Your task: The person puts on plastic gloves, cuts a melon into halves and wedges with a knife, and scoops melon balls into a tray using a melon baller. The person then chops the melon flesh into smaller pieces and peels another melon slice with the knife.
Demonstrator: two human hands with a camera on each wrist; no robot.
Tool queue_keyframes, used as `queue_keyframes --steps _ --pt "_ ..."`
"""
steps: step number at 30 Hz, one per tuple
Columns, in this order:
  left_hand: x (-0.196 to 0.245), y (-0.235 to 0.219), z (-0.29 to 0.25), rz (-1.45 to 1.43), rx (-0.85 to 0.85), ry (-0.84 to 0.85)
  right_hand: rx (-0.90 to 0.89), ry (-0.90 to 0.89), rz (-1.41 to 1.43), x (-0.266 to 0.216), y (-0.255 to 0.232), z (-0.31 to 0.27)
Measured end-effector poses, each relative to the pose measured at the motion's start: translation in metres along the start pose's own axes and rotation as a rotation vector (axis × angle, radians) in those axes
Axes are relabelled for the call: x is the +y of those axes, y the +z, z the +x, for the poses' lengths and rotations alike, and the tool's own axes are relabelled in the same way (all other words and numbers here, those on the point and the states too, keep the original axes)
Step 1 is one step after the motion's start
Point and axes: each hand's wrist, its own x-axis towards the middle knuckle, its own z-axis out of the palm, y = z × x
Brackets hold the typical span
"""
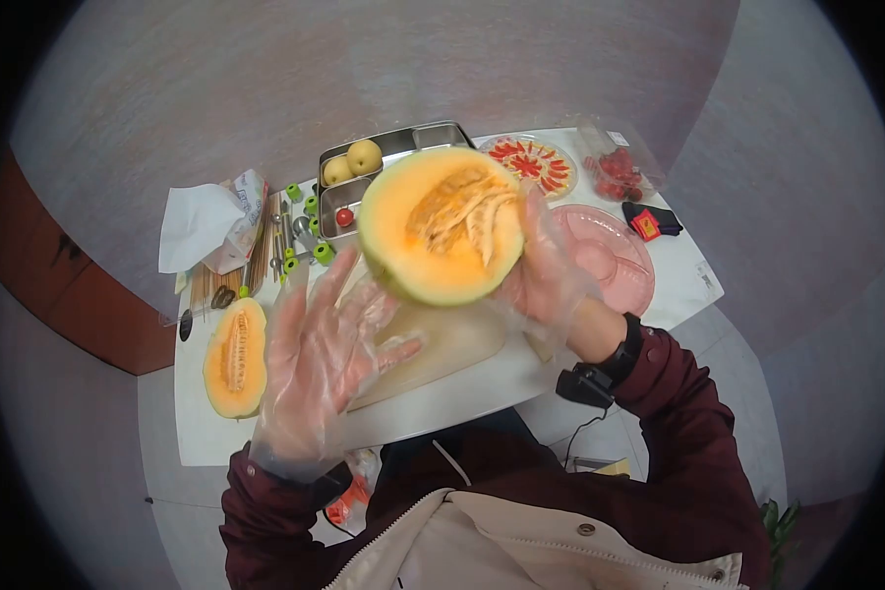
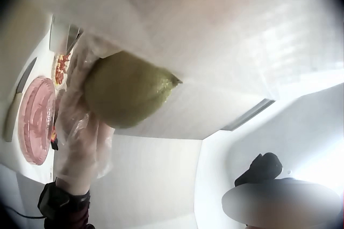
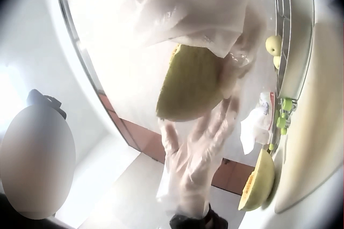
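A halved melon (image 1: 442, 270) with orange flesh and seeds is held up, cut face toward the head camera. My right hand (image 1: 551, 270), in a clear plastic glove, grips its right side; its green rind (image 2: 129, 89) shows in the left wrist view. My gloved left hand (image 1: 315, 364) is spread palm up at the melon's lower left, fingers apart; in the head view a gap separates them. The other melon half (image 1: 236, 359) lies cut side up at the table's left. Below the held half is a cutting board (image 1: 442, 344).
Behind the melon stands a steel tray (image 1: 398, 143) with pears and a tomato. A pink divided plate (image 1: 605, 261), a fruit plate (image 1: 531, 165) and a strawberry box (image 1: 619, 172) are on the right. Green-handled tools (image 1: 323, 254) and skewers lie left; a knife (image 2: 19, 97) lies beside the pink plate.
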Motion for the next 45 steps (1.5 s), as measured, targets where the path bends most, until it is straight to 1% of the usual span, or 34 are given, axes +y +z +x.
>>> queue_keyframes --steps 1,2,3,4,6,7,8,9,10,12,13,14,15,16,18,19,20,21,22,24,25,27,28,30,31,33,34,35,36,40,42,43,45 --pt "0.002 -0.013 -0.007 0.047 -0.005 -0.027 -0.001 0.003 -0.003 -0.005 0.000 0.008" --pt "0.005 -0.019 -0.013 0.094 -0.009 -0.055 0.001 -0.043 0.022 -0.011 -0.003 0.019" --pt "0.010 -0.019 -0.024 0.239 0.125 -0.070 0.004 -0.088 0.052 -0.015 -0.006 0.031" --pt "0.013 -0.025 -0.036 0.244 0.129 -0.078 0.007 -0.084 0.060 -0.021 -0.013 0.048" --pt "0.018 -0.045 -0.068 0.651 0.202 0.316 0.019 -0.139 0.108 -0.034 -0.032 0.088" --pt "0.025 -0.066 -0.082 0.753 0.214 0.420 0.021 -0.135 0.109 -0.041 -0.037 0.105" --pt "0.031 -0.086 -0.097 0.853 0.227 0.526 0.065 -0.150 0.144 -0.048 -0.041 0.121" --pt "0.031 -0.095 -0.112 0.891 0.404 0.566 0.109 -0.166 0.178 -0.053 -0.043 0.136" --pt "0.032 -0.102 -0.127 0.927 0.580 0.603 0.111 -0.165 0.178 -0.055 -0.042 0.148" --pt "0.033 -0.113 -0.150 0.818 0.873 0.531 0.283 -0.246 0.198 -0.062 -0.040 0.170" --pt "0.033 -0.117 -0.157 0.819 0.866 0.534 0.273 -0.268 0.192 -0.063 -0.046 0.184" --pt "0.032 -0.120 -0.163 0.807 0.970 0.473 0.274 -0.274 0.191 -0.064 -0.049 0.196" --pt "0.029 -0.124 -0.169 0.792 1.076 0.407 0.322 -0.287 0.205 -0.064 -0.051 0.209" --pt "0.026 -0.135 -0.178 0.788 1.077 0.406 0.369 -0.297 0.217 -0.063 -0.053 0.221" --pt "0.022 -0.166 -0.194 0.652 1.125 0.230 0.374 -0.294 0.246 -0.060 -0.059 0.247" --pt "0.021 -0.172 -0.195 0.645 1.129 0.228 0.381 -0.292 0.282 -0.059 -0.057 0.253" --pt "0.020 -0.178 -0.197 0.535 1.153 0.197 0.382 -0.288 0.275 -0.057 -0.055 0.259" --pt "0.017 -0.184 -0.199 0.425 1.175 0.167 0.423 -0.278 0.272 -0.055 -0.053 0.265" --pt "0.017 -0.176 -0.195 0.420 1.179 0.162 0.465 -0.267 0.270 -0.053 -0.048 0.268" --pt "0.016 -0.149 -0.184 0.571 1.017 0.131 0.471 -0.266 0.263 -0.047 -0.042 0.273" --pt "0.015 -0.144 -0.178 0.569 1.021 0.128 0.474 -0.272 0.264 -0.043 -0.044 0.278" --pt "0.016 -0.138 -0.166 0.663 1.119 0.061 0.470 -0.259 0.259 -0.038 -0.047 0.291" --pt "0.016 -0.145 -0.166 0.664 1.121 0.058 0.464 -0.252 0.256 -0.035 -0.051 0.297" --pt "0.016 -0.166 -0.171 0.558 1.243 0.058 0.480 -0.251 0.228 -0.030 -0.048 0.297" --pt "0.016 -0.168 -0.176 0.559 1.245 0.059 0.495 -0.253 0.200 -0.028 -0.049 0.301" --pt "0.014 -0.172 -0.185 0.583 1.171 0.127 0.514 -0.262 0.206 -0.024 -0.052 0.308" --pt "0.015 -0.172 -0.184 0.583 1.173 0.126 0.537 -0.272 0.213 -0.023 -0.054 0.312" --pt "0.017 -0.172 -0.183 0.546 1.221 0.125 0.538 -0.270 0.213 -0.025 -0.058 0.314" --pt "0.018 -0.173 -0.182 0.509 1.268 0.122 0.537 -0.291 0.062 -0.026 -0.061 0.316" --pt "0.019 -0.169 -0.179 0.494 1.302 0.115 0.513 -0.367 -0.546 -0.032 -0.071 0.321" --pt "0.017 -0.156 -0.179 0.593 1.151 0.146 0.479 -0.401 -0.850 -0.035 -0.075 0.323" --pt "0.016 -0.168 -0.185 0.591 1.153 0.145 0.458 -0.415 -1.003 -0.037 -0.078 0.323" --pt "0.012 -0.199 -0.198 0.393 1.245 0.134 0.407 -0.441 -1.308 -0.040 -0.083 0.325"
